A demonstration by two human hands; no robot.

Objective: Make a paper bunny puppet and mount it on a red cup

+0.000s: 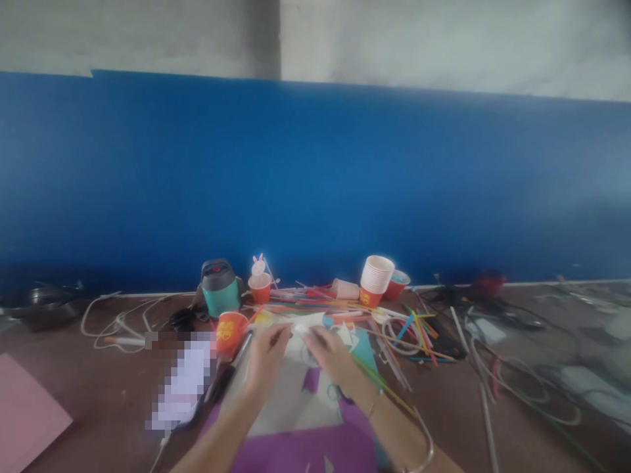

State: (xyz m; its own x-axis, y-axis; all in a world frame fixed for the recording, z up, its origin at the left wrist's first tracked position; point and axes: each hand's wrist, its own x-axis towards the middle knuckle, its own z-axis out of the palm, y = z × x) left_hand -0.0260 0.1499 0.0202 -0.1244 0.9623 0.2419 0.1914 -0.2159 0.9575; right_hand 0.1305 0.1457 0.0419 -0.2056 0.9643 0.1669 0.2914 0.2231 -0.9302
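My left hand (267,349) and my right hand (329,349) come close together above the middle of the work area, fingers bent inward. A small white piece (300,328), too blurred to name, shows at the fingertips of my right hand, which are closed on it. My left fingers are pinched just beside it; whatever they hold is hidden. Below the hands lies a pale sheet (280,407) on a purple sheet (300,453). A small purple scrap (311,380) rests on the pale sheet.
Behind the hands stand a teal bottle (220,295), a red paper cup (231,334) and a stack of paper cups (377,279). Coloured sticks (428,332) lie at the right. A phone-like blurred object (185,381) and pink sheet (29,410) are left; cables (522,381) trail right.
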